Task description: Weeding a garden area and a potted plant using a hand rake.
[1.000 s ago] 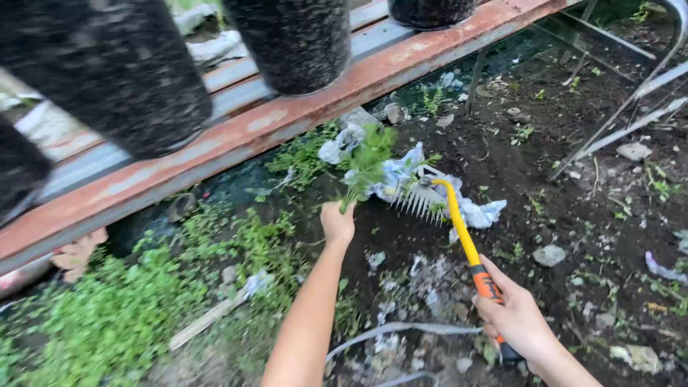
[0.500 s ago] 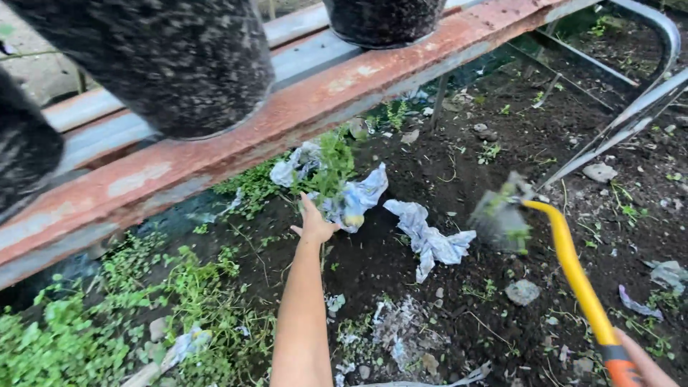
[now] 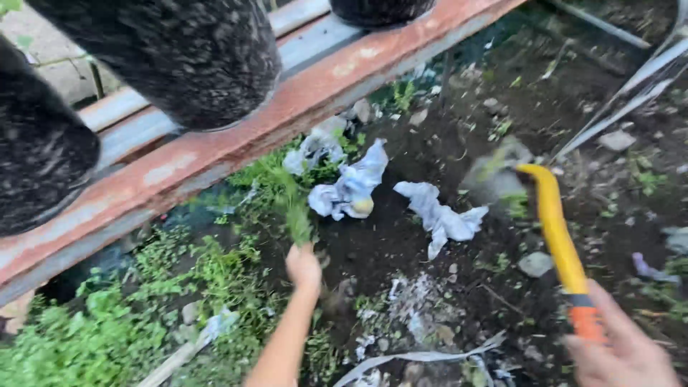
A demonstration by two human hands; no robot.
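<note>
Dark, damp soil ground [image 3: 401,236] carries everything here. Low green weeds [image 3: 93,337] spread thickly over its left part, reaching to the foot of the rusty red metal rail [image 3: 236,147]. Crumpled pale blue-white plastic scraps [image 3: 351,190] lie on the bare dirt near the middle, with another twisted white piece [image 3: 441,218] just beside them. A small grey stone [image 3: 534,264] rests to the right, and more pale stones [image 3: 616,140] sit farther off. A long greyish strip [image 3: 423,356] lies along the bottom, among whitish crumbled debris [image 3: 408,304]
</note>
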